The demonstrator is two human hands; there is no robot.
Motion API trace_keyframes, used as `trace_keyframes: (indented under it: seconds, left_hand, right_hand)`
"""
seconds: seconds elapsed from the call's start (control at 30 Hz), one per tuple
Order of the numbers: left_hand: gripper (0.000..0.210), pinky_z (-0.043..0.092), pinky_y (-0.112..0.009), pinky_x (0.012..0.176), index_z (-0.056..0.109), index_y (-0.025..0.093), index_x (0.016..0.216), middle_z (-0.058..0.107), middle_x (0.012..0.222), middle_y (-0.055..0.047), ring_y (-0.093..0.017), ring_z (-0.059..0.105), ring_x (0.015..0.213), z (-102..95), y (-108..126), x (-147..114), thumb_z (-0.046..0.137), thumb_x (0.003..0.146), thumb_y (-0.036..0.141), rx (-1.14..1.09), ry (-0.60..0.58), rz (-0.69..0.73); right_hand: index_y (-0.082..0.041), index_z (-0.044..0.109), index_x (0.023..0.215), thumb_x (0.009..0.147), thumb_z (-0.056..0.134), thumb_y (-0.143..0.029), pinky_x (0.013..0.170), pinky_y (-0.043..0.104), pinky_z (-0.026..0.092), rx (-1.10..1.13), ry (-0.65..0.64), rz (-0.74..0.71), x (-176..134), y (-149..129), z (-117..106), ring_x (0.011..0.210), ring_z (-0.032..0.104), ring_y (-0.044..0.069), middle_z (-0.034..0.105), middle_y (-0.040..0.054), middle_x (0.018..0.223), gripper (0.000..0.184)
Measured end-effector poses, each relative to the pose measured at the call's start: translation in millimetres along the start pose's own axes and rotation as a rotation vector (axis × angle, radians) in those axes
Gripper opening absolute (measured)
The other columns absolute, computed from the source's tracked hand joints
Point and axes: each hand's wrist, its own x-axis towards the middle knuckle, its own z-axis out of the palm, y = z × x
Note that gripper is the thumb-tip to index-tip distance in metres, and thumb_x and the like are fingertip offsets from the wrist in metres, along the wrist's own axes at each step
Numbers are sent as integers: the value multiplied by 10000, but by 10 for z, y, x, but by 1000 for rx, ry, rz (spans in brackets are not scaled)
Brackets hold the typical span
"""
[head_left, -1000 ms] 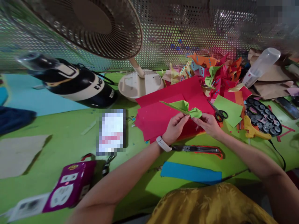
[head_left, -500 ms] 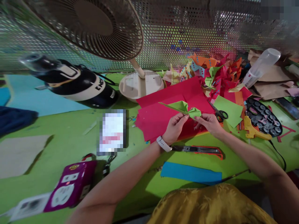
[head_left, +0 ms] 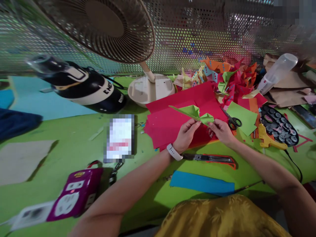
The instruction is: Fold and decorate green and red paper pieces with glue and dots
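A folded light-green paper (head_left: 190, 111), with a long pointed end to the left and creased flaps to the right, is held above red paper sheets (head_left: 170, 126). My left hand (head_left: 187, 133) pinches its lower middle between thumb and fingertips. On the right side, my right hand (head_left: 222, 131) pinches the lower edge of the flap. Black-handled scissors (head_left: 234, 122) lie just beyond my right hand, partly beside a flat green sheet (head_left: 243, 117). Nearer to me, an orange-and-black box cutter (head_left: 209, 158) rests on the green table (head_left: 145, 204).
A fan (head_left: 150, 90) and a black bottle (head_left: 93, 89) stand at the back left. Folded coloured papers (head_left: 222, 70) are heaped behind the red sheets. A yellow glue gun (head_left: 270, 140), a phone (head_left: 119, 138), a purple power strip (head_left: 76, 191) and a blue strip (head_left: 202, 182) lie around.
The view has shifted slightly, so things sit a little further right. Both hands keep their pinch on the folded green paper, which looks nearly the same.
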Motion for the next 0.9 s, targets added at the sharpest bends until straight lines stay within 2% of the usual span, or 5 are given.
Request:
trace_keyframes:
  seconds: [0.13, 0.27, 0.57, 0.73, 0.9]
  left_hand:
    - [310, 494, -317, 823, 667, 192, 946, 694, 877, -25, -176, 646, 851, 33, 46, -30, 745, 791, 448, 8, -44, -5]
    - [381, 464, -273, 700, 611, 179, 798, 616, 758, -1, -141, 573, 741, 17, 31, -44, 718, 794, 544, 202, -38, 23]
    - [476, 397, -250, 573, 554, 177, 731, 526, 654, 23, -112, 462, 617, -6, 9, -24, 604, 838, 637, 410, -88, 102]
    - [445, 445, -265, 625, 588, 173, 749, 581, 677, 3, -122, 507, 647, -8, 19, -28, 587, 869, 602, 463, -114, 155]
    - [461, 395, -245, 547, 589, 172, 727, 558, 636, 15, -107, 471, 587, -22, 11, -43, 591, 861, 613, 454, -121, 96]
  right_hand:
    - [-214, 480, 660, 778, 550, -770, 467, 238, 421, -124, 43, -83, -31, -4, -10, 472, 517, 98, 560, -30, 542, 573]
    - [-222, 450, 636, 791, 532, -770, 461, 236, 391, -186, 56, -140, -58, -28, -4, 481, 481, 96, 501, -42, 526, 575]
    - [-199, 535, 645, 727, 655, -717, 450, 223, 438, 8, -26, -22, -78, -78, 23, 448, 545, 94, 587, -28, 537, 539]
    - [-184, 593, 642, 705, 711, -648, 452, 220, 458, 142, -4, 73, -90, -89, 31, 446, 564, 100, 622, -12, 550, 482]
    - [-190, 556, 581, 792, 578, -670, 464, 233, 466, 164, -20, 104, -90, -76, -20, 429, 538, 105, 575, -4, 499, 525]
